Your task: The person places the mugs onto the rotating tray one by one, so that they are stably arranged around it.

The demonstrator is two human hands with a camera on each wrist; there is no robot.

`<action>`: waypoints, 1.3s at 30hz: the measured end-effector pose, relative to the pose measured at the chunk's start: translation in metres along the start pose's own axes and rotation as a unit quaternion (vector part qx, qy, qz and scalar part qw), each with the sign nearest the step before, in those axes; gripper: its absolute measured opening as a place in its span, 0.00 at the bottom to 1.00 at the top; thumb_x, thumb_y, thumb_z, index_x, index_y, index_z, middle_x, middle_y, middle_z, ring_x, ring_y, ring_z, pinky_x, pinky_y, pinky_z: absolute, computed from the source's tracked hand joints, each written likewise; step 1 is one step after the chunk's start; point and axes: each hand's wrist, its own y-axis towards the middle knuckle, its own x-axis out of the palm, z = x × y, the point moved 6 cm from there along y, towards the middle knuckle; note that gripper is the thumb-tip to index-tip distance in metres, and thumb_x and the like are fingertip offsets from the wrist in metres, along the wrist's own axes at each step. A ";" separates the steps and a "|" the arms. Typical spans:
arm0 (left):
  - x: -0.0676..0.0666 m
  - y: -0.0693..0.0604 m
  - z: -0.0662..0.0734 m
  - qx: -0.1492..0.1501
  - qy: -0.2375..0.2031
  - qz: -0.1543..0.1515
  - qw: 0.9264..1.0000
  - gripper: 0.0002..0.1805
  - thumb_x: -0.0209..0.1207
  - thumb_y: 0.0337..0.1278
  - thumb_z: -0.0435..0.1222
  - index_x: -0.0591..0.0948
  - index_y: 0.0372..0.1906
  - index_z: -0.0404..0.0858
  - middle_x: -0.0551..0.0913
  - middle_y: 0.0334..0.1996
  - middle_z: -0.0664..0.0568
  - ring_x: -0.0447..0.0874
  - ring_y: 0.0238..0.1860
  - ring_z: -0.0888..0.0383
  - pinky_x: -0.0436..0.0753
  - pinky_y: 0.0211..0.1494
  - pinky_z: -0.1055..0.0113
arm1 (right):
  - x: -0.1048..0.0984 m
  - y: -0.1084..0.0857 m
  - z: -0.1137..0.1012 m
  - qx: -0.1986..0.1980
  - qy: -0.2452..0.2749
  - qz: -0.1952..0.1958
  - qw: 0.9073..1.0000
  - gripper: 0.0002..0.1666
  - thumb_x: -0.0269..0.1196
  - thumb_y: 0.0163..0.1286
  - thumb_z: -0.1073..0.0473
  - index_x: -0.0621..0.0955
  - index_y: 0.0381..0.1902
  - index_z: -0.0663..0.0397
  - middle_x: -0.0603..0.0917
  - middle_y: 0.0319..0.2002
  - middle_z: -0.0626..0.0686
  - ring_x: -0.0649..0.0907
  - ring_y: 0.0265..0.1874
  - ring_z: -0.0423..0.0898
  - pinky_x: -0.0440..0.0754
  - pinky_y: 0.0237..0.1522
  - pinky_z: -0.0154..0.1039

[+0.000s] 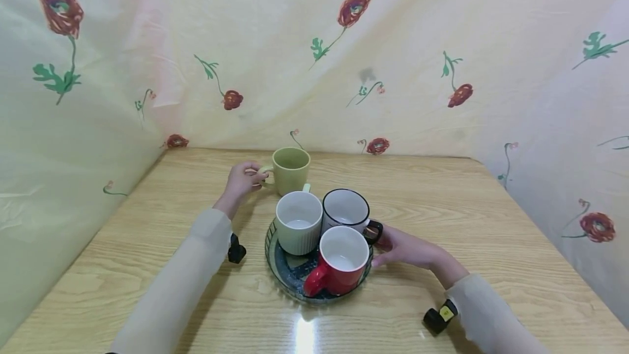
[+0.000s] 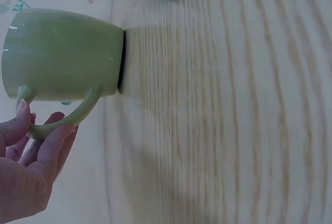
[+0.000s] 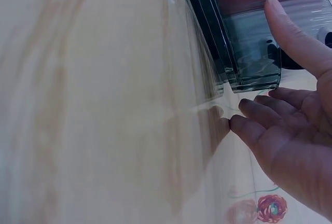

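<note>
My left hand (image 1: 242, 182) pinches the handle of a pale green mug (image 1: 291, 179) standing upright on the table behind a round glass dish (image 1: 282, 275); the left wrist view shows thumb and fingers on the handle (image 2: 89, 105). In the dish stand a white ribbed mug (image 1: 297, 236), a white mug with a black rim and handle (image 1: 346, 209), and a red mug with a white inside (image 1: 346, 276). Beside the dish's right side is my right hand (image 1: 405, 247), fingers loosely extended. Its thumb lies against the glass wall (image 3: 251, 53) in the right wrist view; firm contact is unclear.
The wooden table (image 1: 442, 190) extends on both sides of the dish. A cloth printed with flowers (image 1: 295, 42) hangs behind the table and along its sides. Each wrist carries a small black camera, such as the right one (image 1: 436, 321).
</note>
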 end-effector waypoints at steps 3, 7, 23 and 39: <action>-0.001 -0.003 0.003 0.011 0.017 0.002 1.000 0.11 0.59 0.61 0.25 0.75 0.46 0.24 0.83 0.50 0.30 0.80 0.27 0.69 0.87 0.50 0.60 | 0.001 0.000 -0.001 0.000 0.001 -0.001 1.000 0.51 0.67 0.61 0.61 0.51 0.71 0.75 0.60 0.70 0.74 0.57 0.70 0.70 0.64 0.61 0.16; -0.007 -0.008 0.007 0.022 0.046 0.013 0.999 0.10 0.59 0.60 0.25 0.76 0.46 0.25 0.83 0.48 0.30 0.80 0.27 0.69 0.88 0.43 0.65 | 0.001 0.001 -0.002 0.000 -0.001 -0.001 1.000 0.51 0.67 0.61 0.61 0.51 0.72 0.75 0.60 0.70 0.74 0.58 0.70 0.70 0.64 0.61 0.16; -0.026 -0.029 0.015 0.043 0.060 -0.002 0.997 0.09 0.59 0.62 0.28 0.75 0.43 0.27 0.86 0.46 0.34 0.81 0.29 0.70 0.88 0.42 0.65 | -0.002 0.002 -0.003 -0.012 0.011 -0.005 1.000 0.49 0.67 0.62 0.63 0.52 0.70 0.75 0.61 0.69 0.76 0.69 0.60 0.21 0.65 0.62 0.17; -0.043 -0.060 0.028 0.054 -0.003 0.010 0.998 0.08 0.57 0.65 0.31 0.75 0.44 0.30 0.87 0.45 0.41 0.84 0.34 0.71 0.86 0.37 0.74 | 0.000 0.000 0.002 -0.004 0.025 -0.003 1.000 0.51 0.67 0.61 0.63 0.50 0.71 0.76 0.57 0.70 0.76 0.66 0.60 0.19 0.65 0.61 0.16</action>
